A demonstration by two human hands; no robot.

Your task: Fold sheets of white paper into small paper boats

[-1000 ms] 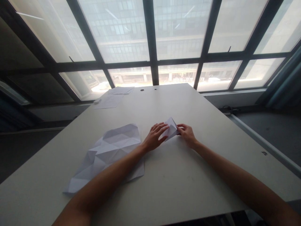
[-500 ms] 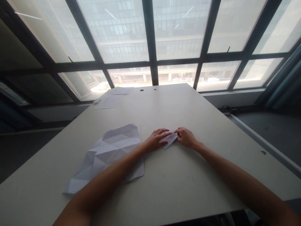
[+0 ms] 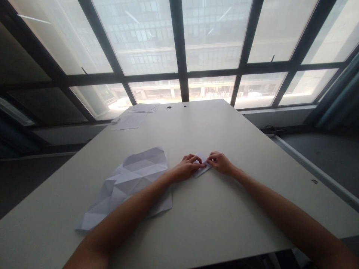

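A small folded piece of white paper lies on the white table, between my two hands. My left hand is at its left side, fingers bent, with the index finger and thumb closed on the paper. From the right, my right hand pinches the paper's edge between thumb and fingertips. The fingertips of both hands nearly meet and hide part of the folds. Beside my left forearm, and partly under it, rests a large creased sheet of white paper.
Several flat paper sheets lie at the table's far left corner. Two small dark holes pierce the far end of the table. A small dark mark or object is near the right edge. Tall windows stand beyond.
My left fingers have curled in from lying stretched across the small paper, baring its top. My right fingertips have shifted slightly left and down along it. The large sheet is still.
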